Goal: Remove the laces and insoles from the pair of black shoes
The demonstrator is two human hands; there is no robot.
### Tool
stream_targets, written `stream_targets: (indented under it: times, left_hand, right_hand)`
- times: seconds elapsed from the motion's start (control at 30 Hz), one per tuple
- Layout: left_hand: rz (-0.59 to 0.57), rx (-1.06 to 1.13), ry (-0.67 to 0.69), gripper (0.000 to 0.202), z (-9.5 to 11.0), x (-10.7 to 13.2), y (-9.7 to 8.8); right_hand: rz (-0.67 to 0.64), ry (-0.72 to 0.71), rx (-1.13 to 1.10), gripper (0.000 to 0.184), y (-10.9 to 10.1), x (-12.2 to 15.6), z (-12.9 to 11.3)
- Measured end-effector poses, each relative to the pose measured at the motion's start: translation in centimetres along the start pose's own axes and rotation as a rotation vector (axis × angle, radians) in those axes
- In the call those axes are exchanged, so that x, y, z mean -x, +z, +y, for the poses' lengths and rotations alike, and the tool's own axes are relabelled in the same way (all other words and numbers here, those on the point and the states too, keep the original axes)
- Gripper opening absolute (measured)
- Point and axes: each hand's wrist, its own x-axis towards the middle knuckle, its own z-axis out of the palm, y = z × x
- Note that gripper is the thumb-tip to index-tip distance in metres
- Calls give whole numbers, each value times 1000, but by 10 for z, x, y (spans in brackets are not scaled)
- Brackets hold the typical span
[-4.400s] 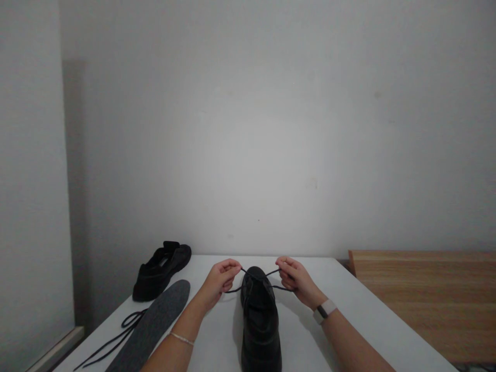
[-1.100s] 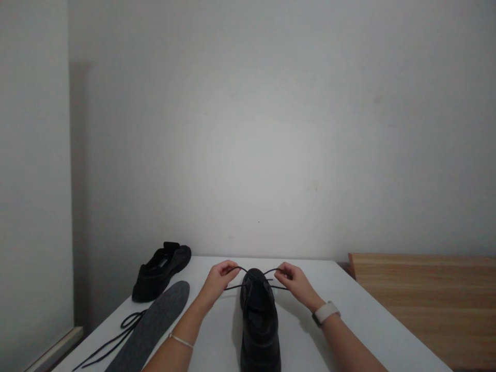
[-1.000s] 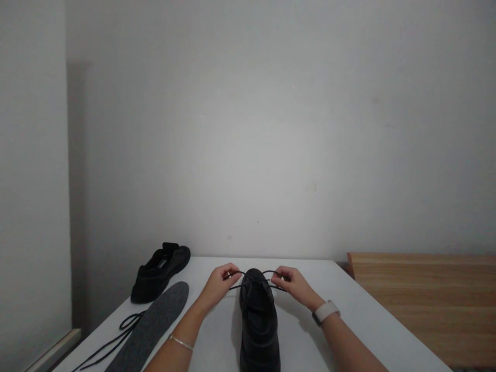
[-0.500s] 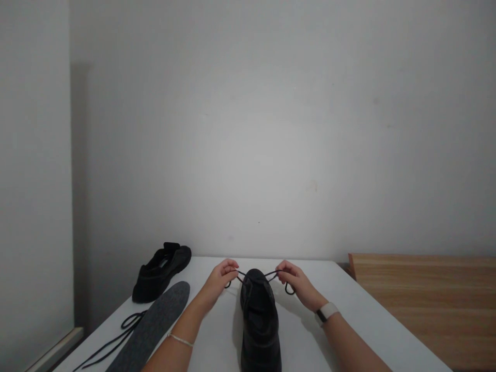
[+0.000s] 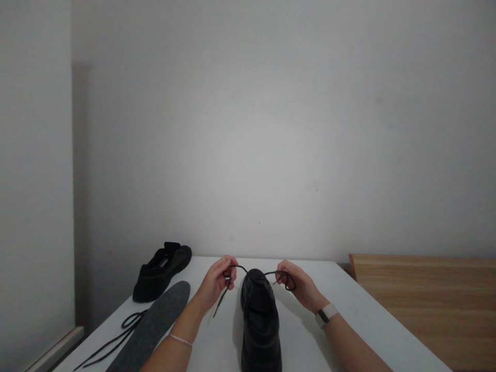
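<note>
A black lace-up shoe (image 5: 261, 320) stands on the white table (image 5: 349, 315), toe pointing away from me. Its black lace (image 5: 242, 269) arcs out from the top on both sides. My left hand (image 5: 215, 282) pinches the left lace end just left of the shoe, with the loose tail hanging down from the fingers. My right hand (image 5: 298, 285) is closed on the right lace end, which curls in a small loop over the fingers. A pale watch band sits on my right wrist and a thin bracelet on my left.
A second black shoe (image 5: 160, 272) lies at the table's far left. In front of it lie a grey insole (image 5: 151, 326) and a loose black lace (image 5: 116, 338). A wooden surface (image 5: 426, 299) adjoins the table on the right. A pale wall stands close behind.
The lace ends were stretched flat sideways across the shoe top. Both hands have since lifted slightly, so the lace arcs upward; the left tail now hangs down and the right end curls over my fingers.
</note>
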Motion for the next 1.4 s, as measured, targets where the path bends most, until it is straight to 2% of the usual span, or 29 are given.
stream_targets:
  times: [0.13, 0.2, 0.3, 0.4, 0.47, 0.57, 0.63, 0.8, 1.0, 1.1, 1.27, 1.4]
  left_hand:
    - [-57, -328, 60, 47, -5, 0, 8]
    - [-8, -403, 85, 53, -7, -1, 9]
    - [111, -357, 60, 49, -12, -5, 5]
    - [251, -310, 10, 40, -21, -10, 0]
    - [293, -389, -52, 40, -27, -12, -2]
    - [197, -509, -129, 39, -33, -12, -1]
    - [129, -515, -119, 36, -34, -10, 1]
    - [144, -551, -3, 29, -32, -9, 5]
    - [173, -635, 242, 15, -31, -10, 11]
    - [180, -644, 309, 15, -30, -10, 10]
    - [115, -680, 175, 22, -33, -10, 7]
    - [88, -631, 148, 23, -31, -8, 7]
  right_hand:
    - [-72, -8, 127, 60, 2, -2, 6]
    - [-24, -13, 197, 56, 2, -4, 12]
    - [37, 4, 240, 38, 2, -6, 21]
    - [-1, 25, 271, 33, 3, -7, 27]
    - [-26, 28, 302, 31, 3, -7, 30]
    - [-10, 5, 362, 28, 2, -9, 32]
    - [8, -13, 407, 27, 1, -10, 33]
    - [54, -87, 495, 27, 4, -10, 34]
    - [178, -207, 509, 24, 13, -10, 32]
    - [155, -205, 513, 23, 15, -9, 29]
    - [70, -118, 535, 26, 7, -10, 32]
    - [66, -95, 487, 26, 5, -12, 33]
